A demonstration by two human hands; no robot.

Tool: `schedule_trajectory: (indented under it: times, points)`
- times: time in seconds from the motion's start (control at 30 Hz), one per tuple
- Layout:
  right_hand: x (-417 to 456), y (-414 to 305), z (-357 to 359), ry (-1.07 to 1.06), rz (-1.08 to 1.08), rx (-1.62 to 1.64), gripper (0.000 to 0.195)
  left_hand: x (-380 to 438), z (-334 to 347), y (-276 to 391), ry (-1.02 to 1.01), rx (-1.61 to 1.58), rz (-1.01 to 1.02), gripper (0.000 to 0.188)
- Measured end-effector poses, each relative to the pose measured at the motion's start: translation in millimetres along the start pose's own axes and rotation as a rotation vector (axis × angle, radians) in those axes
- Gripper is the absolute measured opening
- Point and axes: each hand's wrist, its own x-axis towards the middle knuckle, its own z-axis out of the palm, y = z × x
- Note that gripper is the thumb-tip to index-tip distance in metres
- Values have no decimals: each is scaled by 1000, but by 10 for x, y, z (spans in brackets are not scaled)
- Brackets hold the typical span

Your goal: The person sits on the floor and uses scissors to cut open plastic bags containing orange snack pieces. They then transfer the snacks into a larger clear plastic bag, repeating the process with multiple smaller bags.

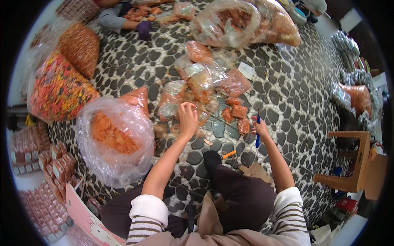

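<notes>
My left hand (188, 118) is over the near edge of a pile of clear plastic bags (201, 81) with orange contents, fingers bent down. Whether it grips a bag is hidden. My right hand (261, 128) holds a slim blue-handled tool (258, 135) with a thin dark tip pointing away from me; its exact kind is unclear. Just left of this hand lie several small wrapped orange packets (239, 111). Left of my left forearm stands a large clear plastic bag (115, 166), its mouth open on orange flakes (114, 133).
A sack of multicoloured pieces (60, 89) and a brown-filled one (79, 46) stand at left. At the top, a person's purple-gloved hand (143, 30) is near orange pieces, beside a large open bag (226, 24). A brown plastic chair (363, 163) is at right. An orange strip (229, 154) lies by my foot.
</notes>
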Motion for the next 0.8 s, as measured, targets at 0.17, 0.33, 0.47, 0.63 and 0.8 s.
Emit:
schedule_trajectory:
  times: [0.17,0.33,0.47,0.63,0.8]
  points:
    - [504,243,160,148,91,-99,54,114,789,421,-429,-45,334,43]
    - [858,458,413,292,18,-227,55,264,1447,650,-466,26,554,59]
    - [901,331,562,143,-127,-12,48,212,1494,502,-543,141,535,55]
    - [610,75,1107,97,-234,-178,42,51,1117,142,-455,71,422,48]
    - [453,-53,1347,-5,-344,-280,41,-40,791,-12,-473,204,354,52]
